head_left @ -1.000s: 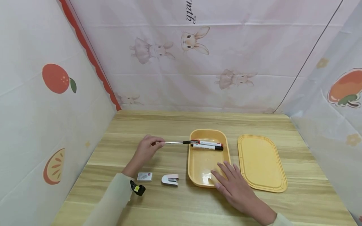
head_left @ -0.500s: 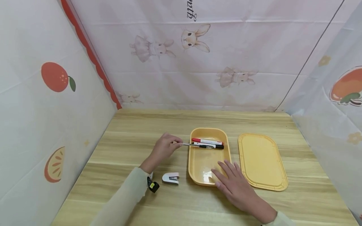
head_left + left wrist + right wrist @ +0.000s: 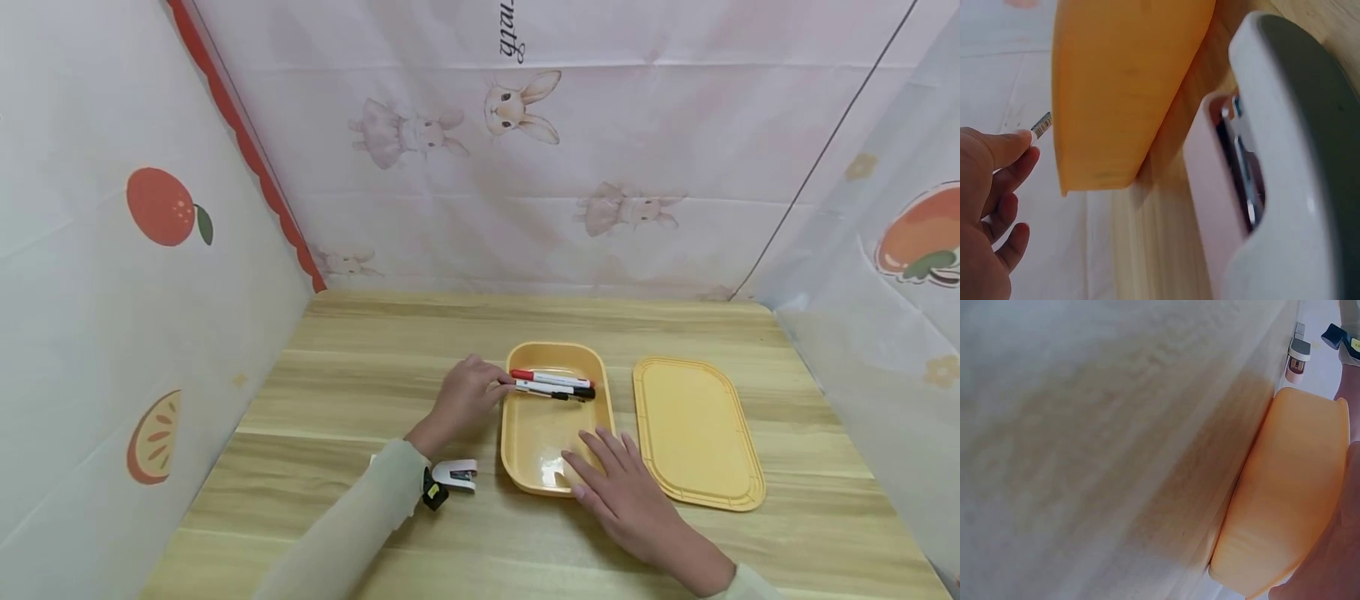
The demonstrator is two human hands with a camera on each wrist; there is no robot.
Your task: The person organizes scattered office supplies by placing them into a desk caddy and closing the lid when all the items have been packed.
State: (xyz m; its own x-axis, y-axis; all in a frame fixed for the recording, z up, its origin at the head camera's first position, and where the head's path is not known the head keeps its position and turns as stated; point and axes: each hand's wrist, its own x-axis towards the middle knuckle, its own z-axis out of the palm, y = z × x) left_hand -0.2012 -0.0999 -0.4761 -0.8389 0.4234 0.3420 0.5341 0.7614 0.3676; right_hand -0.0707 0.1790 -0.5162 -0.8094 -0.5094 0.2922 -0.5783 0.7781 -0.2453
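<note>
With thumb and forefinger, my left hand [image 3: 467, 398] pinches the tail end of a slim pen [image 3: 558, 396] at the left rim of a yellow plastic box [image 3: 542, 446]. The pen's dark front part lies over the box's inside, alongside a red-capped white marker [image 3: 551, 377] and a black-capped white marker [image 3: 546, 387]. In the left wrist view, a short piece of the pen [image 3: 1042, 125] shows between fingertips and box wall. Fingers spread and straight, my right hand [image 3: 628, 504] rests at the box's near right rim.
A white and pink stapler [image 3: 454, 473] sits left of the box, close to my left wrist. The flat yellow lid [image 3: 697, 433] lies to the right. My left sleeve [image 3: 375, 504] mostly hides a small white box. Printed cloth walls [image 3: 465, 225] surround the table.
My left hand has moved right with the pen, from left of the box to its rim, and the pen has lowered beside the markers. The right hand stays put.
</note>
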